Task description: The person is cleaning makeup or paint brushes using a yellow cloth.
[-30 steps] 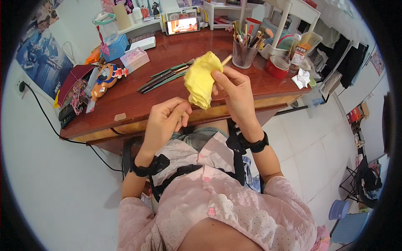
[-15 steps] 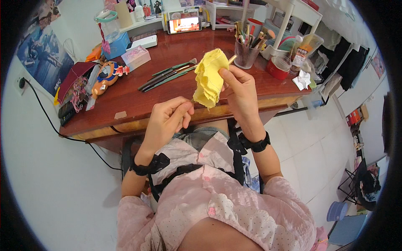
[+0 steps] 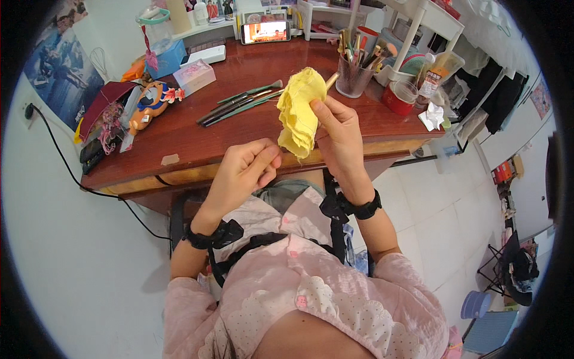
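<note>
Above the desk's front edge, my right hand grips a crumpled yellow cloth between thumb and fingers. The cloth hangs in folds, and its edges look frayed. A pale, thin stick end pokes out behind it, above my fingers; what it belongs to is hidden. Just left of the cloth's lower edge, my left hand is closed, thumb pressed over curled fingers. Whatever it may pinch is too small to make out. Beyond the hands, several makeup brushes lie in a loose bundle on the desk.
The reddish-brown desk carries a mesh brush cup, a red-based jar and crumpled white paper on the right. A propped phone stands at the back. At left are an orange plush toy and a tissue box.
My left hand has shifted very slightly right, closer to the cloth. The right hand still holds the cloth, which is turned a little. The view has moved slightly.
</note>
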`<state>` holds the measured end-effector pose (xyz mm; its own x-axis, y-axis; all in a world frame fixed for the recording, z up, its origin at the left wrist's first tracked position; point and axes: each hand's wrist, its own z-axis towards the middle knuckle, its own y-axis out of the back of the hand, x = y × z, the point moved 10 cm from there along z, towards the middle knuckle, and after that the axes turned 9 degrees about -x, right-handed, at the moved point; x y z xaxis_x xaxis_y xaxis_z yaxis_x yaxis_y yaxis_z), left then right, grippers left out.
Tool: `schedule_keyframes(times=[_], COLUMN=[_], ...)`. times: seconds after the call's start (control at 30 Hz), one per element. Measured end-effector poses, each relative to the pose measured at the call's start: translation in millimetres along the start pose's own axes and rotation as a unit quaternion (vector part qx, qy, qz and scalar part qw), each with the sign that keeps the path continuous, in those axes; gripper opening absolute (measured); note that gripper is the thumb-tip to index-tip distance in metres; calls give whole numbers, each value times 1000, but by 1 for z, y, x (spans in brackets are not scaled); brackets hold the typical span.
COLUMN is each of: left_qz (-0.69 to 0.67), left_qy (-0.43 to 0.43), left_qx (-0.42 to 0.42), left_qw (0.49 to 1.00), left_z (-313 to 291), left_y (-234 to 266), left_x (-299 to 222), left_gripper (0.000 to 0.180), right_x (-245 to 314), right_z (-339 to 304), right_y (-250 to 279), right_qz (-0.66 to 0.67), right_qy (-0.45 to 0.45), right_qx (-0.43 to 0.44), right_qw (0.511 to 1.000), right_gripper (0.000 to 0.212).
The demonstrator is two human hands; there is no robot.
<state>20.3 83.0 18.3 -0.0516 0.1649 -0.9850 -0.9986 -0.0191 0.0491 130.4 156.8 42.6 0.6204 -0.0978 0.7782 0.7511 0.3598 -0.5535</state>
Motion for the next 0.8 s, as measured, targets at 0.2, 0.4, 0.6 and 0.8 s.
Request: schedule_keyframes(times=[0.2,0.4,0.6,0.8], left_qz=[-150,-133,63,116], left_qy=[82,60,-217,-299], left_qx=[45,54,-133,-192], left_qw=[984,988,965,928], left_z=[-2,3,0,-15], left_y=[-1,3,24,28], left_x=[6,10,-32,-59], left_gripper=[27,25,27,40], right_x=[-3,0,15,13], right_z=[-2,-5,-10,-16], right_y=[-5,-5,-16,-27], right_qz=[-3,0,-159,-264], right_qy=[6,12,87,182], right_qx=[24,9,27,90], right_qw=[1000,1000,983,943], right_gripper=[26,24,14,14])
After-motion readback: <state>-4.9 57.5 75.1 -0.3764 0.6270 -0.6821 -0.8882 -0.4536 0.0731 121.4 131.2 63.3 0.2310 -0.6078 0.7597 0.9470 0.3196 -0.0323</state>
